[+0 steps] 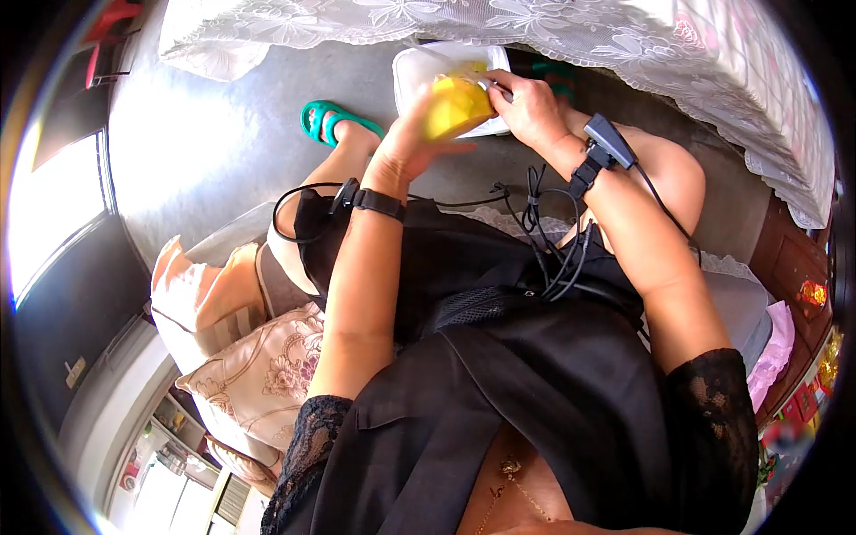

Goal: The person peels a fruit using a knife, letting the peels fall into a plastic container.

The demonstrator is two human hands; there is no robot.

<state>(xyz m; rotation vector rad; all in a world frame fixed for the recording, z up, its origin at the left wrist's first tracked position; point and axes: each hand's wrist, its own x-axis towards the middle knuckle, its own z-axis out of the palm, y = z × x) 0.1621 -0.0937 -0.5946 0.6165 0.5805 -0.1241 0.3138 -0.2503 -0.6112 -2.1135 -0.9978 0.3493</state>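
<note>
A: Log, L to R. Far L?
B: Cushions [259,357] w/ floral pattern stacked on a seat edge, beside person's L leg. Grey floor [223,134] beyond.

A: Next?
B: Green sandal [328,121] on the L foot, flat on floor, well apart from the hands.

A: L hand?
B: Left hand [406,147] raised over the lap, black wrist strap [378,203] w/ cable. Fingers curled round a yellow fruit [455,105], palm cupping it from the L side. Firm hold, not wide.

A: Fruit pos.?
B: Held between both hands, directly in front of a white bowl [428,67] that sits on the floor by the lace tablecloth [499,27] edge. Can't tell if fruit touches bowl; looks above it.

A: R hand?
B: Right hand [528,107] just R of fruit, fingers bent, narrow, pinching at fruit's top R edge. Something thin and pale at fingertips; too small to ID. Wrist carries a black sensor unit [606,143], cables [548,241] hanging to lap.

A: Far R?
B: Person's R knee, then wooden furniture [794,259] w/ small coloured items, blurred.
</note>
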